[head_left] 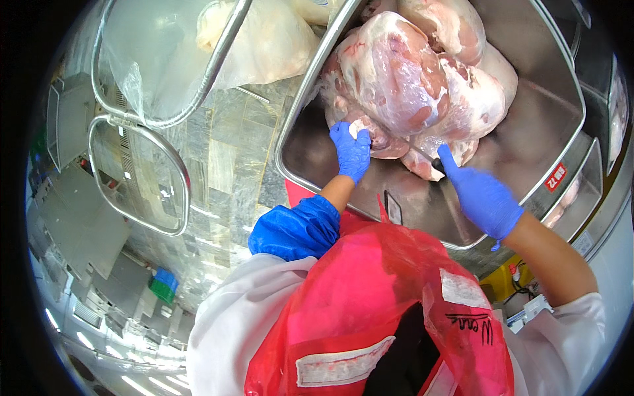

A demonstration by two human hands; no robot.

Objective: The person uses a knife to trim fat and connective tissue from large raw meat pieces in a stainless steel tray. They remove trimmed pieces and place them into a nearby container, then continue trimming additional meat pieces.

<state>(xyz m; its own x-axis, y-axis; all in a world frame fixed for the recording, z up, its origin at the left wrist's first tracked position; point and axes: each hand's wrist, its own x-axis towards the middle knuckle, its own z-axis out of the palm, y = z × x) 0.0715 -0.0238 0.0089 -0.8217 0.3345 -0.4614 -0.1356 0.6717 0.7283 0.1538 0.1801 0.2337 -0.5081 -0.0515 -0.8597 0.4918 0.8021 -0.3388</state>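
Several big raw meat joints (389, 76), pink with white fat, are heaped in a deep stainless steel tub (528, 125). My left hand (352, 155), gloved in blue, grips the pale end of a lower meat joint (386, 142) by the tub's near left side. My right hand (487, 199), also in a blue glove, is closed round the black handle of a knife (436, 164), thumb stretched along it. The thin blade points up and left, lying against the lower meat between my hands. Part of the blade is hidden against the meat.
To the left stands a metal hoop frame (188, 99) holding a clear plastic bag (148, 66), with pale meat (271, 43) behind it. More tubs with meat (571, 198) line the right side. My red plastic apron (370, 270) meets the tub's near edge.
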